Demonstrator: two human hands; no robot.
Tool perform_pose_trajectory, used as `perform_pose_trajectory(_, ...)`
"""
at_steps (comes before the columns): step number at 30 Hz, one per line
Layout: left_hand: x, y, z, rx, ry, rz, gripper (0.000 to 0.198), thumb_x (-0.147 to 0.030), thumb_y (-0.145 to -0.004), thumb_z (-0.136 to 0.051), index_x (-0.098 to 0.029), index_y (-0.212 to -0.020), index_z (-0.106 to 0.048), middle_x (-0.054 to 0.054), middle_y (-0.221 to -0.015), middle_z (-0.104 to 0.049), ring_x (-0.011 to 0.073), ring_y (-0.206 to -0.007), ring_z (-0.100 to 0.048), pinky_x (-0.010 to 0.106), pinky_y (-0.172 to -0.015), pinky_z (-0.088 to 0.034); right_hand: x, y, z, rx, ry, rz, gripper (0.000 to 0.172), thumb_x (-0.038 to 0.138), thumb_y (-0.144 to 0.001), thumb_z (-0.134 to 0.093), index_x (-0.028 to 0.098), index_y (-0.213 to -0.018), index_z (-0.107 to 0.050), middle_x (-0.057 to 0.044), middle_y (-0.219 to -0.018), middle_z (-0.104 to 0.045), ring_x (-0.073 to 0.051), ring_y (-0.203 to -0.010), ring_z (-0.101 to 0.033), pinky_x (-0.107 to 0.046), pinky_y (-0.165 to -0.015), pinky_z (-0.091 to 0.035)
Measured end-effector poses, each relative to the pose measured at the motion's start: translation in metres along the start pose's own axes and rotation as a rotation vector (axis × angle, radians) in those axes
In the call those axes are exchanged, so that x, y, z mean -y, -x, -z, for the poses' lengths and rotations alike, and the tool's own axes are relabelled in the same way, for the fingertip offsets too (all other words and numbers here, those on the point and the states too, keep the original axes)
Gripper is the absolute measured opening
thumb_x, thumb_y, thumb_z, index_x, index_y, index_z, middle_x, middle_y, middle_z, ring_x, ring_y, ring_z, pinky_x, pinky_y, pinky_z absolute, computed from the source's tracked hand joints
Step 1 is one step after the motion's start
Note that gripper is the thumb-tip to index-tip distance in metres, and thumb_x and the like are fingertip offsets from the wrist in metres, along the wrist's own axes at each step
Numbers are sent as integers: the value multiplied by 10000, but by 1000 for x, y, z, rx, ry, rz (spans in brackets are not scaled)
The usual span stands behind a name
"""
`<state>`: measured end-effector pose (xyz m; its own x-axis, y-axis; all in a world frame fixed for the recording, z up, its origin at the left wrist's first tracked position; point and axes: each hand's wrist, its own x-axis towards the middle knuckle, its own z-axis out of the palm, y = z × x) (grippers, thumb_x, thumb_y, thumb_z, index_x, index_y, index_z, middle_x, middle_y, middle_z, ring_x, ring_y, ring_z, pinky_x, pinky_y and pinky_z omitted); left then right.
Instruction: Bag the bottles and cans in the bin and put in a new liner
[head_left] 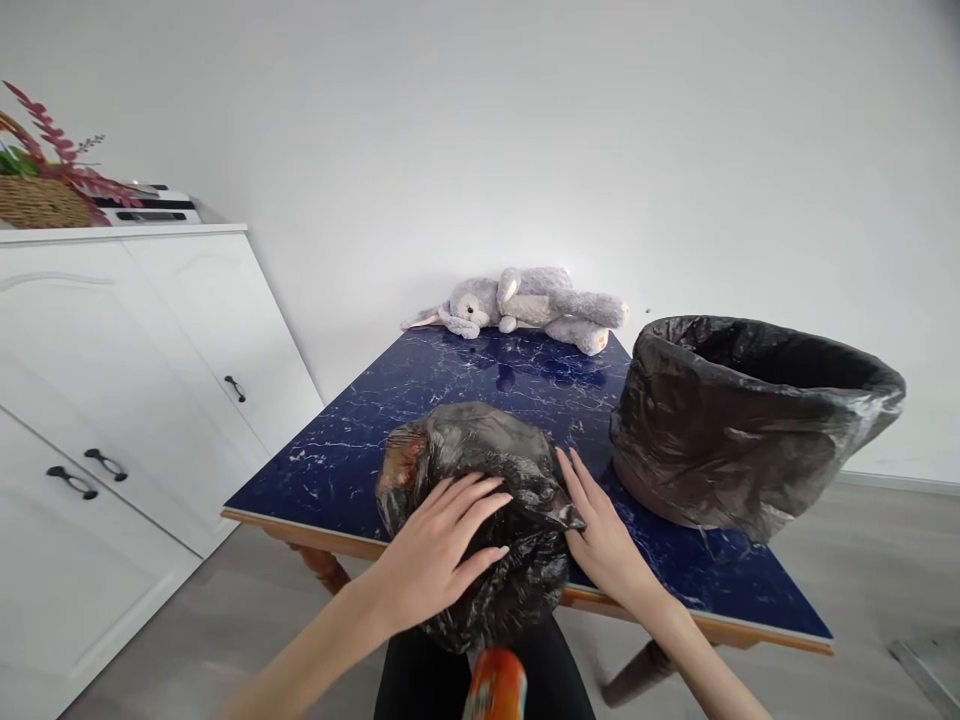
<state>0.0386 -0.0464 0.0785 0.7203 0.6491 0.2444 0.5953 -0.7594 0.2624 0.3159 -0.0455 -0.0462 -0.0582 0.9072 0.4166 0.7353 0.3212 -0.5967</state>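
Note:
A full black rubbish bag (480,470) sits at the near edge of the blue marbled table (337,460), bulging over the rim. My left hand (439,545) lies flat on the bag's front with fingers spread. My right hand (596,530) rests open against the bag's right side, fingers stretched out, palm on the table top. To the right stands a bin lined with a black bag (750,420), its mouth open. An orange object (495,685) shows below the bag, near my lap.
A grey plush toy (525,305) lies at the table's far edge against the white wall. A white cabinet (112,400) with dark handles stands on the left, carrying a wicker basket (41,200) with red sprigs. Grey floor surrounds the table.

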Motion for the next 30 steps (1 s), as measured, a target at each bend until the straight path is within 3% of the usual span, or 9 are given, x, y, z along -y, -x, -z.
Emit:
perform_pose_trajectory(4,14,3,-33,-35,68,52,414,-355,-1136,-435,-328,-1545,-493,13,-1632,-523,249,-1567,-407,480,-1284,-398,-2,2,-4,4,129,28,1002,13,-861,-399,391,-1721,-50,-34,-1793,-153,-300,-1628,-246,-552,-1279,-355)
perform_pose_trajectory(11,31,10,-33,-70,124,57,324,-322,-1120,-483,-325,-1426,-590,2,-1537,-618,242,-1532,-461,478,-1265,-429,-3,3,-3,24,220,61,1049,-2,-831,-407,371,-1722,0,-59,-1774,-222,-301,-1621,-267,-547,-1270,-381)
perform_pose_trajectory(15,17,23,-33,-350,36,-88,292,-146,-1056,-536,-266,-1311,-612,68,-1350,-712,257,-1394,-585,473,-1168,-495,-3,3,-2,7,242,91,1062,-6,-822,-408,362,-1721,22,-64,-1773,-229,-292,-1618,-276,-530,-1278,-377)
perform_pose_trajectory(18,-5,48,-56,-545,7,-298,208,-98,-973,-545,-217,-1128,-617,78,-966,-732,225,-930,-707,394,-856,-575,-2,3,-2,8,263,96,1061,-1,-828,-411,355,-1722,33,-52,-1779,-217,-289,-1621,-270,-521,-1277,-384)
perform_pose_trajectory(19,-12,57,-68,-498,18,-372,139,-133,-968,-537,-215,-1048,-617,57,-844,-703,203,-775,-678,362,-748,-557,-1,4,-2,9,270,89,1052,4,-836,-413,354,-1723,29,-48,-1779,-216,-289,-1620,-273,-519,-1273,-392)
perform_pose_trajectory(20,-18,67,-82,-342,17,-407,84,-180,-979,-543,-222,-977,-616,35,-768,-684,189,-690,-656,340,-689,-539,-1,4,-3,9,277,80,1044,8,-843,-417,352,-1724,25,-45,-1778,-221,-289,-1618,-280,-517,-1268,-403)
perform_pose_trajectory(22,-24,82,-111,-84,-35,-190,135,-340,-993,-602,-225,-951,-659,25,-706,-680,195,-630,-662,325,-646,-533,-1,4,-3,5,293,72,1044,9,-846,-426,348,-1725,23,-45,-1770,-247,-287,-1611,-298,-511,-1263,-414)
perform_pose_trajectory(26,-11,88,-157,236,-19,382,480,-591,-946,-641,-242,-1268,-712,126,-1089,-784,337,-1024,-735,390,-873,-583,-2,3,-5,-4,314,93,1051,-5,-839,-426,336,-1726,22,-58,-1745,-309,-276,-1600,-327,-511,-1276,-396)
perform_pose_trajectory(30,-2,73,-186,461,79,555,714,-462,-775,-800,-295,-1445,-619,98,-1336,-725,388,-1290,-632,432,-1089,-509,-3,2,-6,-8,311,103,1058,3,-825,-436,325,-1727,11,-67,-1734,-330,-275,-1593,-339,-510,-1277,-396)
